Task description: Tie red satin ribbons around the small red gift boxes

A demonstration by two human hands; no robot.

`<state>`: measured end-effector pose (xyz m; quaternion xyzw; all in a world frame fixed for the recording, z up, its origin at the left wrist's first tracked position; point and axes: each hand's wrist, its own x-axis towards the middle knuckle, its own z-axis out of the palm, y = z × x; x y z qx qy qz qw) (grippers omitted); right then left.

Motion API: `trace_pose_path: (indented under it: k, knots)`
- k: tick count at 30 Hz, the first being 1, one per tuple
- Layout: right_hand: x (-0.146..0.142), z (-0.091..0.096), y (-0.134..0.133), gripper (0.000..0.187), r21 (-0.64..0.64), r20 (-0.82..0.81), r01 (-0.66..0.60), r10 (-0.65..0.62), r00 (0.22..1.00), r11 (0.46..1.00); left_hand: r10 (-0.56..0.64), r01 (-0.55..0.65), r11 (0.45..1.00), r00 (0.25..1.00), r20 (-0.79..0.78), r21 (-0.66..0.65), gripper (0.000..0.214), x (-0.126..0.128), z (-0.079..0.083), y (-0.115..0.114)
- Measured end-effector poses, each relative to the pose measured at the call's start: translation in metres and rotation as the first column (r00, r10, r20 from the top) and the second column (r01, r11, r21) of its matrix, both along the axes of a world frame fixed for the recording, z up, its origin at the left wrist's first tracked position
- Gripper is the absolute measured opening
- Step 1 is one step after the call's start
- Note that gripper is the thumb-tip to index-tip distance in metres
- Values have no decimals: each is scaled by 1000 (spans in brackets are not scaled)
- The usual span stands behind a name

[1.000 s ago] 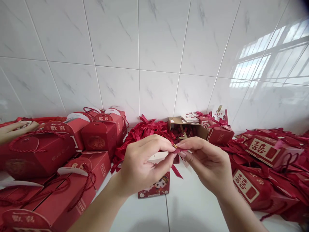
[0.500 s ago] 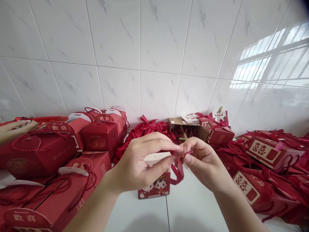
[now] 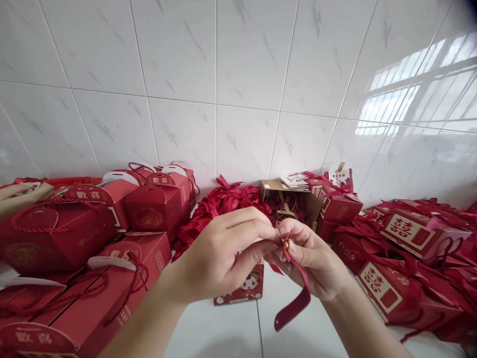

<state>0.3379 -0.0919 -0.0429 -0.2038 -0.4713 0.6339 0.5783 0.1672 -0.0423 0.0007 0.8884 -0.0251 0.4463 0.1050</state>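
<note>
My left hand [image 3: 223, 251] and my right hand [image 3: 316, 261] meet in the middle. My right thumb and finger pinch a dark red strap [image 3: 298, 303] at its small gold stud. The strap's loose end, with a small hole, hangs below. My left fingers are closed at the strap's upper part; exactly what they grip there is hidden. Behind my left hand stands a small red box [image 3: 240, 297] printed with a cartoon figure, mostly covered by the hand.
Red gift boxes [image 3: 149, 209] with rope handles crowd the left side. Red ribbons [image 3: 227, 196] lie heaped by the tiled wall [image 3: 246, 134]. A cardboard box [image 3: 316, 209] holds straps. Ribboned boxes [image 3: 406, 228] are piled at right. Another person's hand [image 3: 32, 194] shows at far left.
The strap has turned so that its free end now hangs long below my right hand, stud facing up. My fingers have closed more tightly together. The surroundings look about the same.
</note>
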Motion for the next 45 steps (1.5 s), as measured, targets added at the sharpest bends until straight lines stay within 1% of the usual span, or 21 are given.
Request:
trace_pose_path:
  k: [3, 6, 9, 11, 13, 15, 16, 17, 18, 19, 20, 21, 22, 24, 27, 29, 32, 35, 38, 41, 45]
  knots:
    - [-2, -4, 2, 21, -36, -33, -78, 77, 996, 996, 21, -20, 1000, 1000, -17, 9, 19, 1, -3, -1]
    - [-2, -6, 4, 25, -78, -72, -198, 193, 979, 977, -20, 19, 999, 999, -45, -26, 21, 3, -5, -1]
    - [3, -4, 6, 22, -108, -70, -230, 223, 972, 967, -63, 58, 994, 997, -54, -90, 18, 4, -4, 4]
    - [9, 0, 6, 19, -93, -85, -200, 192, 978, 975, -12, -6, 985, 994, -104, -170, 13, 0, -4, 11]
    - [14, 4, 5, 17, -56, -113, -171, 164, 980, 984, 115, -178, 951, 962, -249, -252, 16, -7, -6, 21]
    - [18, 7, 3, 17, -16, -120, -132, 130, 984, 991, 249, -402, 875, 851, -462, -270, 39, -14, -11, 32]
    - [20, 9, 3, 18, 1, -113, -106, 106, 988, 994, 284, -502, 827, 761, -583, -252, 50, -17, -14, 38]
    - [21, 11, 2, 19, 14, -101, -79, 80, 992, 997, 292, -583, 781, 656, -696, -222, 52, -19, -18, 44]
    - [22, 12, 2, 19, 16, -85, -51, 52, 995, 999, 282, -641, 744, 556, -782, -187, 44, -20, -21, 49]
    - [24, 14, 2, 20, 6, -66, -22, 22, 998, 1000, 272, -668, 728, 492, -827, -158, 31, -20, -23, 54]
    - [25, 15, 2, 19, -10, -49, 8, -9, 999, 1000, 277, -672, 726, 480, -832, -146, 18, -20, -25, 57]
    - [27, 16, 3, 19, -29, -36, 39, -40, 999, 999, 296, -662, 734, 515, -804, -153, 11, -19, -25, 60]
    - [30, 17, 4, 18, -43, -32, 73, -75, 997, 996, 321, -639, 748, 584, -746, -178, 12, -18, -24, 61]
    - [37, 18, 5, 16, -45, -42, 141, -143, 989, 989, 356, -578, 774, 734, -579, -258, 24, -18, -20, 61]
    - [45, 18, 6, 14, -40, -68, 232, -234, 970, 972, 380, -483, 814, 863, -333, -324, 35, -23, -11, 56]
    - [48, 16, 6, 13, -36, -64, 288, -290, 955, 957, 404, -451, 834, 892, -204, -319, 28, -26, -7, 50]
    - [46, 14, 6, 12, -4, -31, 306, -306, 952, 952, 436, -446, 826, 893, -111, -345, 18, -25, -3, 39]
    - [38, 13, 7, 9, 17, 25, 267, -267, 963, 964, 408, -410, 835, 909, -87, -367, 20, -19, 0, 26]
    - [29, 12, 6, 8, 43, 68, 259, -262, 963, 965, 325, -340, 881, 940, -104, -329, 21, -12, 0, 15]
    - [21, 11, 4, 6, 122, 103, 298, -311, 945, 947, 289, -303, 909, 953, -92, -285, 18, -7, 0, 7]
    - [16, 10, 5, 4, 195, 76, 368, -388, 918, 909, 263, -266, 931, 964, -45, -252, 16, -8, 0, -2]
